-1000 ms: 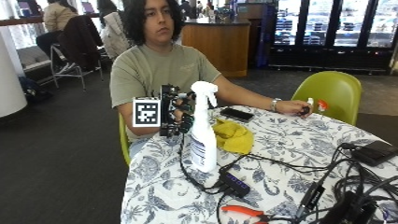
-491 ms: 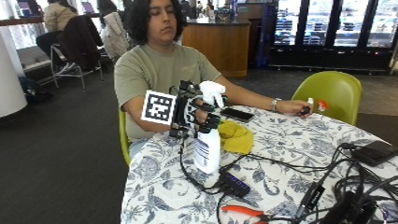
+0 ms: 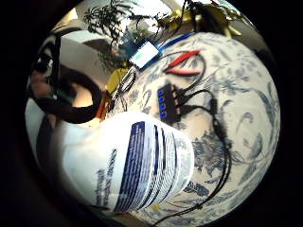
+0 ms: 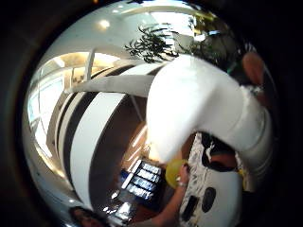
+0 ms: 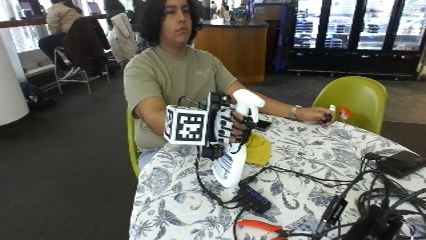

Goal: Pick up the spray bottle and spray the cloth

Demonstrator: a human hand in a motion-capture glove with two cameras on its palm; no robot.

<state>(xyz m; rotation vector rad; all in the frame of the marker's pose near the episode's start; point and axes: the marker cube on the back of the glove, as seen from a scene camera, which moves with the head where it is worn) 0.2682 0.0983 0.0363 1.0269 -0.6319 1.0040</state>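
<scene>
Since half a second ago, we see the spray bottle (image 5: 234,150) raised clear of the table (image 5: 313,165) and tipped, its base swung down toward 6 o'clock.

From the outside view, we see a seated person whose gloved right hand (image 5: 226,127) has its fingers curled round the bottle's neck, below the white spray head. The yellow cloth (image 5: 258,149) lies on the patterned tabletop at 3 o'clock from the bottle, just beside it. A black hub with blue lights (image 5: 253,197) sits at 5 o'clock from the bottle. The bare left hand (image 5: 316,116) rests at the table's far edge.

From the little-finger palm view, we see the bottle's labelled body (image 3: 137,165) close up, above the hub (image 3: 166,101) and orange pliers (image 3: 182,64).

From the thumb-side palm view, we see the white spray head (image 4: 199,101) filling much of the picture.
</scene>
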